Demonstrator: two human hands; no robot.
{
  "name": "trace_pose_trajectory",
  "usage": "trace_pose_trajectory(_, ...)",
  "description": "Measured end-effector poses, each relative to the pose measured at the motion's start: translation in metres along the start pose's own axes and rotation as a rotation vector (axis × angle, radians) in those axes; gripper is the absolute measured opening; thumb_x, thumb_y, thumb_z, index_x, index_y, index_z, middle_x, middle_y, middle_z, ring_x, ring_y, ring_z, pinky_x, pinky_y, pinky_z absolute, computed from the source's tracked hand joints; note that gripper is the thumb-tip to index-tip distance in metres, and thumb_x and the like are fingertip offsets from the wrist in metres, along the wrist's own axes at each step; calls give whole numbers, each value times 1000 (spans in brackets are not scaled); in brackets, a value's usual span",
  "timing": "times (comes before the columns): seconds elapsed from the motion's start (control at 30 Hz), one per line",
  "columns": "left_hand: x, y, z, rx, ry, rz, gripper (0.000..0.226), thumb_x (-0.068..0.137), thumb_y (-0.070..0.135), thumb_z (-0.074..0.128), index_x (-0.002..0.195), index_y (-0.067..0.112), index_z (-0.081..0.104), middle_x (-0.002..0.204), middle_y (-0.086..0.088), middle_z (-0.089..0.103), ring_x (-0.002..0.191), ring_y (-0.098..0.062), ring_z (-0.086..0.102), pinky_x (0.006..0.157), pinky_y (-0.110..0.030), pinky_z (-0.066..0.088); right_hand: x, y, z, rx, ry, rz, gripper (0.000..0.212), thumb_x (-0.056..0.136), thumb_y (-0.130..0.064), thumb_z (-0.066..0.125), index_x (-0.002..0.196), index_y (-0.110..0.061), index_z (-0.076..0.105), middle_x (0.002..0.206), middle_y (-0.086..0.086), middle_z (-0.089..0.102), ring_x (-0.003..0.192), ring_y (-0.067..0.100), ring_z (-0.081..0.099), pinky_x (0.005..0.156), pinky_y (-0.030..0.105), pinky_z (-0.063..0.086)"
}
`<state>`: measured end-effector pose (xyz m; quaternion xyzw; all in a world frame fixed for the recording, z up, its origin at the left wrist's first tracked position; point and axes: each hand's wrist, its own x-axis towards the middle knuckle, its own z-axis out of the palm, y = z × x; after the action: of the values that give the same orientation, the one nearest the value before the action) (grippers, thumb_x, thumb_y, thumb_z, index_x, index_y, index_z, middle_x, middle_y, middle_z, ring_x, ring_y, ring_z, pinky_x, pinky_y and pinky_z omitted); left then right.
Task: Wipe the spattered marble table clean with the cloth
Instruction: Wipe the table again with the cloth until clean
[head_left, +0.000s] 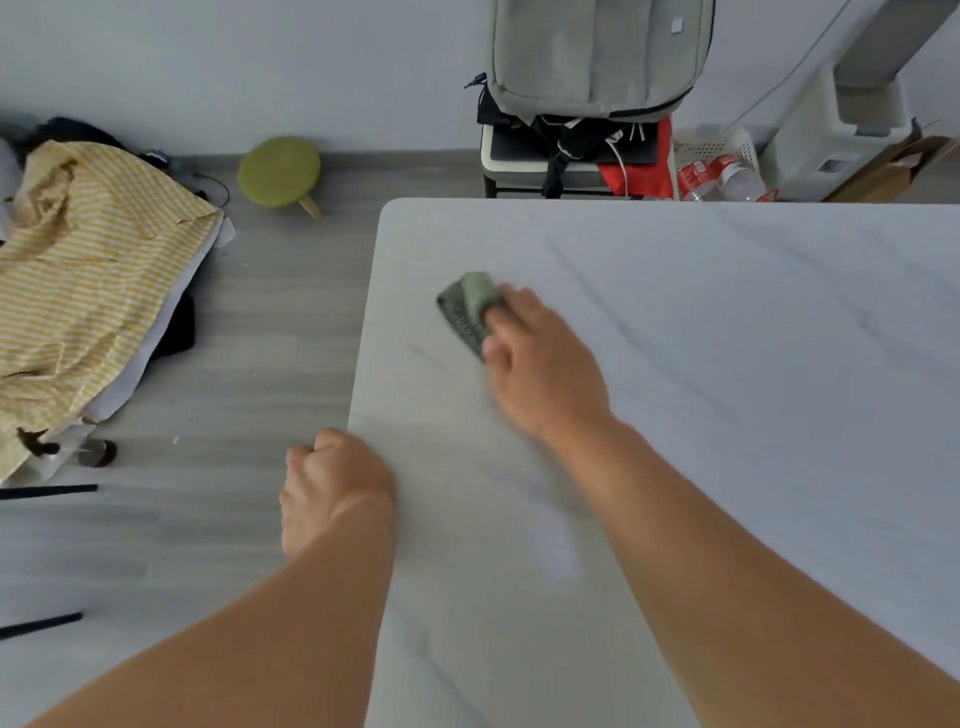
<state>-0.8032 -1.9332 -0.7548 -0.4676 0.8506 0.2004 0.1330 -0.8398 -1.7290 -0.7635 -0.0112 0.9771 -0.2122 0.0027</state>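
The white marble table (727, 338) with grey veins fills the right half of the view. A small folded green-grey cloth (470, 306) lies on it near the far left corner. My right hand (540, 364) presses on the cloth's right side, fingers over it, and looks blurred. Faint dark smears show on the marble just left of the cloth. My left hand (332, 483) rests at the table's left edge with its fingers curled shut and nothing seen in it.
Grey floor lies left of the table. A yellow striped cloth (88, 291) covers something at the far left. A green round stool (280, 171) lies tipped by the wall. Behind the table stand a chair with a grey backpack (597, 57), plastic bottles (722, 179) and a white basket.
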Motion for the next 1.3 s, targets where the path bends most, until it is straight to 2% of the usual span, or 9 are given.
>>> trace_pose_trajectory(0.2, 0, 1, -3, -56, 5, -43, 52, 97, 37, 22, 123, 15, 61, 127, -17, 63, 119, -38, 58, 95, -47, 41, -23, -45, 21, -96, -246, -465, 60, 105, -39, 30, 163, -23, 27, 173, 2, 16, 158, 25, 17, 127, 43, 15)
trace_pose_trajectory(0.3, 1, 1, -2, -69, -15, -42, 51, 96, 35, 22, 123, 15, 60, 125, -16, 63, 116, -37, 57, 87, -44, 36, 70, 7, -8, -258, -146, -214, 63, 101, -27, 42, 160, -12, 29, 166, 16, 24, 142, 41, 39, 116, 47, 37)
trace_pose_trajectory(0.4, 2, -1, -3, -83, -8, -62, 50, 94, 36, 22, 120, 16, 61, 121, -16, 64, 114, -36, 57, 84, -43, 33, 138, 43, -34, -155, -63, 175, 55, 107, -27, 32, 160, -11, 28, 172, 14, 10, 157, 37, 12, 125, 47, 21)
trace_pose_trajectory(0.67, -1, 3, -6, -84, -13, -87, 51, 92, 36, 22, 120, 21, 62, 119, -14, 65, 112, -36, 59, 90, -46, 40, 35, -66, 25, -87, -293, -494, 55, 109, -32, 33, 163, -29, 26, 173, -4, 10, 160, 22, 9, 126, 42, 11)
trace_pose_trajectory(0.77, -3, 5, -5, -97, -12, -89, 50, 92, 36, 22, 119, 21, 62, 118, -13, 65, 111, -36, 59, 87, -46, 38, 98, -58, 21, -234, -232, -416, 57, 110, -28, 31, 165, -25, 19, 174, 3, 7, 159, 29, 9, 125, 44, 17)
trace_pose_trajectory(0.9, 0, 3, -3, -89, -1, -96, 49, 91, 37, 22, 115, 22, 62, 116, -14, 65, 110, -36, 59, 89, -46, 39, 143, -70, 22, -97, -84, 26, 58, 108, -29, 32, 164, -22, 19, 174, 6, 7, 159, 31, 6, 125, 49, 19)
trace_pose_trajectory(1.07, 2, 2, -3, -57, -4, -62, 53, 93, 37, 22, 121, 17, 63, 124, -18, 64, 116, -39, 58, 97, -48, 42, 70, -36, 19, -121, -74, -244, 55, 106, -35, 28, 160, -24, 35, 170, 4, 25, 155, 28, 23, 120, 44, 26)
trace_pose_trajectory(1.17, 1, 3, -4, -51, -27, -47, 53, 96, 34, 23, 125, 13, 61, 128, -20, 62, 119, -41, 56, 96, -47, 40, 57, 88, -48, -139, 110, 177, 48, 104, -21, 42, 152, -13, 42, 159, 16, 37, 140, 38, 39, 109, 51, 41)
trace_pose_trajectory(1.3, 1, 2, -2, -30, -33, -30, 54, 96, 35, 24, 125, 12, 63, 128, -22, 62, 118, -42, 57, 97, -47, 41, 29, 183, -114, -87, 185, 916, 57, 110, -32, 17, 164, -16, 22, 171, 15, 14, 156, 37, 15, 127, 49, 14)
